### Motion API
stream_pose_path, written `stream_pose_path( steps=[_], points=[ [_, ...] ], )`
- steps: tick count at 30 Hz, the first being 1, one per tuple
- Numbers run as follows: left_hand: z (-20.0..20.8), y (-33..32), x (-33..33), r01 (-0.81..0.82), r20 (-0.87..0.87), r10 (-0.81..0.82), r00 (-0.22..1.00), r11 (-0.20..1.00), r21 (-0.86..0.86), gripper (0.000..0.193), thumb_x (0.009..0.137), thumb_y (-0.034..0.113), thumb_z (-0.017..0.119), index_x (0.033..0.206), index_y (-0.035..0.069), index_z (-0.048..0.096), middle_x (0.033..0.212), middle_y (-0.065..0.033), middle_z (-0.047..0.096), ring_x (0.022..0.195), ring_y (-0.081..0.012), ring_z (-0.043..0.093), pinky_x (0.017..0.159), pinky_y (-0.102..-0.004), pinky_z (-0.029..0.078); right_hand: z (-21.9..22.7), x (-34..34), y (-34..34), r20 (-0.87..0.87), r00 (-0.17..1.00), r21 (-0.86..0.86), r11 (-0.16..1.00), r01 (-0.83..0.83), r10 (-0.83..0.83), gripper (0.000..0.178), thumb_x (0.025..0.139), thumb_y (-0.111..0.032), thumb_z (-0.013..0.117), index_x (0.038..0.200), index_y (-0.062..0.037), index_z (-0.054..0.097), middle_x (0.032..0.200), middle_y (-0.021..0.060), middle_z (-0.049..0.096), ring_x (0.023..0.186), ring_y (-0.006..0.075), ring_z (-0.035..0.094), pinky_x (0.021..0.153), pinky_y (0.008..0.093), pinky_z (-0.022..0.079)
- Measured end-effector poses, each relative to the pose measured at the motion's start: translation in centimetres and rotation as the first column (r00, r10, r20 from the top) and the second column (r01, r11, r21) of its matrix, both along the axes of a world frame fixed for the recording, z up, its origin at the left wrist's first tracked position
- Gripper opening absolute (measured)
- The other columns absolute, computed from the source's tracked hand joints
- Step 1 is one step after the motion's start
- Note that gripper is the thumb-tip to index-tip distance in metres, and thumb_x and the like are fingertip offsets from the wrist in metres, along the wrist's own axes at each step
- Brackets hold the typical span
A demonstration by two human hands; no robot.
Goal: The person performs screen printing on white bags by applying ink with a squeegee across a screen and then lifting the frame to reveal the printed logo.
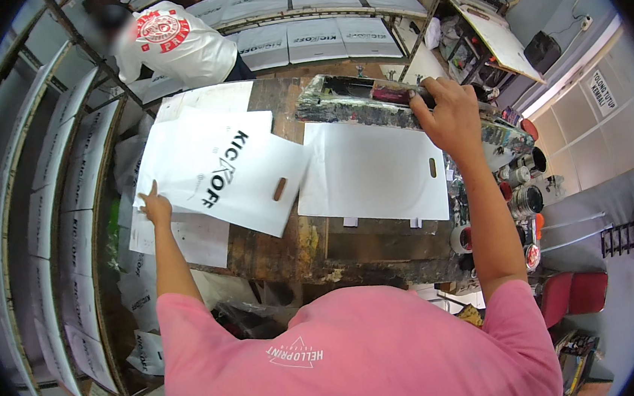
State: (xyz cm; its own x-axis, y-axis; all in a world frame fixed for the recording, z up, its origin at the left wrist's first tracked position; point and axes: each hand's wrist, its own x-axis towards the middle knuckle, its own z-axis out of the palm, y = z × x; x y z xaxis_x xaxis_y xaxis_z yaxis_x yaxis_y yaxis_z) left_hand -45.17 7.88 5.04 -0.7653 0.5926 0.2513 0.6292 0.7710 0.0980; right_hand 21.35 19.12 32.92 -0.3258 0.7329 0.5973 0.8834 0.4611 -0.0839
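While the left hand [155, 206] pinches the left edge of the printed white bag [250, 170] over the worktop's [280, 248] left half, that bag's far-right corner meets the blank white bag [371, 167] right of centre; dragging sideways could skew the blank or, if the ink is wet (cannot tell), smear the print. Right hand [447, 111] grips the ink-crusted frame [359, 113] at the far edge; a slip might drop it onto the blank. Bare wood lies along the near edge, but ink pots [525, 201] crowd the right edge.
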Motion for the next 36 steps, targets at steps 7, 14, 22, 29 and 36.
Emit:
stream_pose_path(
  steps=[7,14,22,29,36],
  points=[
    [11.5,1.2,34.1,0.344,0.685,-0.695,-0.218,0.602,0.72,0.053,0.101,0.02,0.07,0.149,0.008,0.053,0.152,-0.0165,0.054,0.13,-0.0269,0.06,0.108,-0.0401,0.049,-1.9,0.9,-1.3,0.011,0.998,-0.021,0.998,0.057,-0.057,0.052,0.091,-0.039,0.064,0.128,-0.0009,0.063,0.096,0.0155,0.067,0.098,0.0335,0.063,0.091,0.0469,0.041],
    [11.7,-6.9,45.3,-0.451,0.441,-0.49,-0.752,0.87,0.198,0.107,0.094,0.078,0.051,0.161,0.002,0.019,0.152,-0.0251,0.043,0.145,-0.039,0.044,0.118,-0.0498,0.043,-12.1,2.4,-9.4,0.228,0.956,-0.474,0.879,-0.058,0.186,0.063,0.092,-0.044,0.071,0.141,-0.0058,0.058,0.11,0.0141,0.062,0.104,0.0346,0.057,0.091,0.0486,0.042],
    [-5.7,-7.7,44.2,-0.256,0.704,-0.149,-0.695,0.965,-0.048,0.126,0.082,0.098,0.038,0.163,0.003,0.021,0.16,-0.0288,0.033,0.143,-0.0423,0.042,0.115,-0.051,0.043,-28.5,3.6,-13.7,0.039,0.97,-0.718,0.682,-0.141,0.241,0.046,0.087,-0.038,0.076,0.125,-0.0124,0.069,0.118,0.0124,0.065,0.107,0.0314,0.061,0.091,0.0455,0.053],
    [-6.8,-7.0,44.6,-0.283,0.755,-0.051,-0.654,0.942,-0.182,0.131,0.079,0.1,0.036,0.164,0.003,0.019,0.165,-0.0274,0.026,0.15,-0.0444,0.032,0.121,-0.0533,0.035,-31.8,3.3,-9.6,0.052,0.966,-0.568,0.803,-0.181,0.254,0.062,0.08,-0.029,0.083,0.136,-0.009,0.063,0.12,0.0131,0.065,0.108,0.035,0.06,0.094,0.0463,0.052],
    [-5.5,-6.7,45.4,-0.273,0.811,0.018,-0.585,0.937,-0.218,0.122,0.083,0.098,0.032,0.162,0.004,0.028,0.157,-0.021,0.043,0.141,-0.0377,0.047,0.116,-0.0504,0.04,-34.4,2.6,7.0,0.052,0.973,-0.496,0.852,-0.169,0.224,0.055,0.086,-0.034,0.077,0.133,-0.0094,0.064,0.115,0.0134,0.063,0.111,0.0356,0.06,0.099,0.0526,0.051]
  ],
)
